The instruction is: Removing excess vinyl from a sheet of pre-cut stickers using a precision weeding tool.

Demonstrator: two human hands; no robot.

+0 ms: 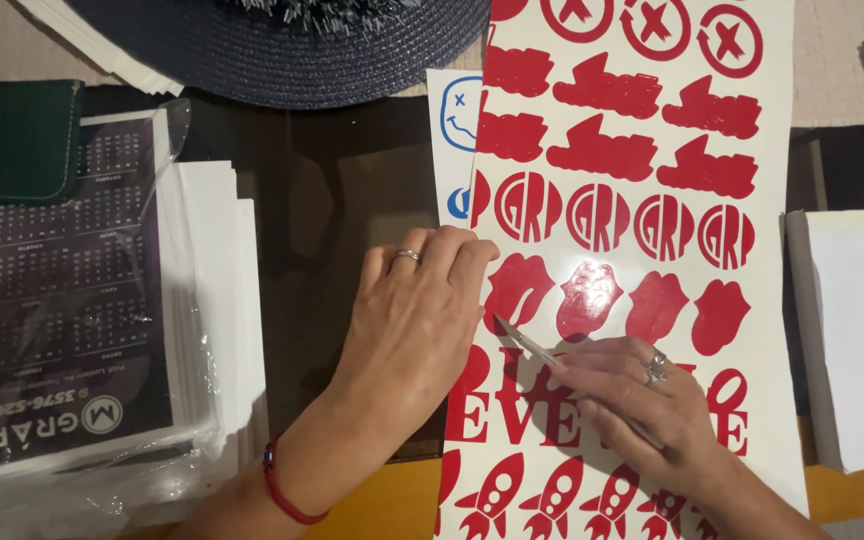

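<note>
Left hand [414, 310] flat, palm down, fingers together and closed on nothing, pressing the left edge of a white sheet of red vinyl stickers [632, 250] against the dark table [332, 200]; ring on one finger, red cord bracelet [287, 495] at the wrist. Right hand [632, 400] on the lower part of the same sheet, grip clamped on a thin metal weeding tool [527, 343], held like a pen, tip pointing up-left at a red tongue-shaped sticker [517, 290] just beside the left fingertips. Rows of red shapes across the sheet: crossed circles at the top, round lettered badges, tongues, rockets along the bottom. Under its upper left corner, a second sheet with blue print [452, 130]. Left of the hands, a plastic-wrapped stack of calendars [72, 300]; at the top, a round dark woven mat [282, 50]; far right, a white paper stack [852, 340].
</note>
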